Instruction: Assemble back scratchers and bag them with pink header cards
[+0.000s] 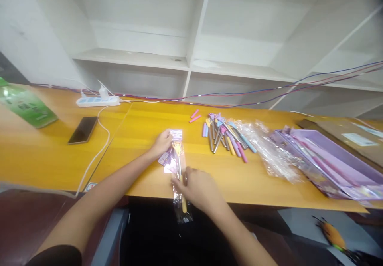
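My left hand (163, 143) pinches the top edge of a clear plastic sleeve (187, 217) by its printed header. Inside the sleeve lies a yellow hand-shaped back scratcher (177, 147) with a metal shaft and yellow handle, its lower end reaching past the table's front edge. My right hand (196, 188) closes around the sleeve and the shaft at mid-length. Under the sleeve near my left hand are small purple printed cards (165, 159). To the right, a pile of back scratchers (229, 134) in several colours rests on the table.
Two pink sticks (195, 118) lie behind the pile. Crumpled clear plastic (275, 158) and a purple box (353, 154) are at right, by a cardboard box (338, 132). A phone (83, 130), power strip (98, 101), white cable (104, 138) and green package (30, 106) are at left.
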A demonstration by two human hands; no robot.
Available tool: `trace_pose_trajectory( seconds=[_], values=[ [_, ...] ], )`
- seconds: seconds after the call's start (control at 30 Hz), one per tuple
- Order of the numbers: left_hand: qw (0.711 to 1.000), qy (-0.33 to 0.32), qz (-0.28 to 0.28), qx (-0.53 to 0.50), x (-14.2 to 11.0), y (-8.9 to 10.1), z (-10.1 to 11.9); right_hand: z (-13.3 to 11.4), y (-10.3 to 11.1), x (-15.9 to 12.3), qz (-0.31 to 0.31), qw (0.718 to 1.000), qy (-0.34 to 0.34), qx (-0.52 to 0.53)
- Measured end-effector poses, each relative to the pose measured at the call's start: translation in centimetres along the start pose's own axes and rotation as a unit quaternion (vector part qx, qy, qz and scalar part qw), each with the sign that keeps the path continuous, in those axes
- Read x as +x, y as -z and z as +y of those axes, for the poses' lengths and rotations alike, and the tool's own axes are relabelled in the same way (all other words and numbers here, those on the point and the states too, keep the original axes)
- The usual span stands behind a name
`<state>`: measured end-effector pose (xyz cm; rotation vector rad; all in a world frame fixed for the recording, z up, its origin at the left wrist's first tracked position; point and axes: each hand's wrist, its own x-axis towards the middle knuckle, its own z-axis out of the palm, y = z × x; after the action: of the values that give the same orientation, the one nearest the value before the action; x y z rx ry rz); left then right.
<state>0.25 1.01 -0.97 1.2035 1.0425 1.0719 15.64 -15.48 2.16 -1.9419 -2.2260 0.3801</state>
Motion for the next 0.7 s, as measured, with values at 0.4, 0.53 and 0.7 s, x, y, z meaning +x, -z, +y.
trace_pose_trajectory(
  seconds=[0.4, 0.53, 0.7],
  values=[
    [0.993, 0.055, -0.021, -0.098, -0.1, -0.2, 1.1, 7.4, 1.7, -3.1, 0.070, 0.995, -0.034, 0.069],
    [0.995, 0.048, -0.038, -0.077, -0.3, -0.3, 1.2, 16.6, 7.1, -4.4, 0.184, 0.975, -0.123, 0.025],
    [0.996, 0.035, -0.072, -0.033, -0.6, -0.7, 0.6, 31.7, 16.5, -4.2, 0.233, 0.908, -0.335, -0.091]
  ],
)
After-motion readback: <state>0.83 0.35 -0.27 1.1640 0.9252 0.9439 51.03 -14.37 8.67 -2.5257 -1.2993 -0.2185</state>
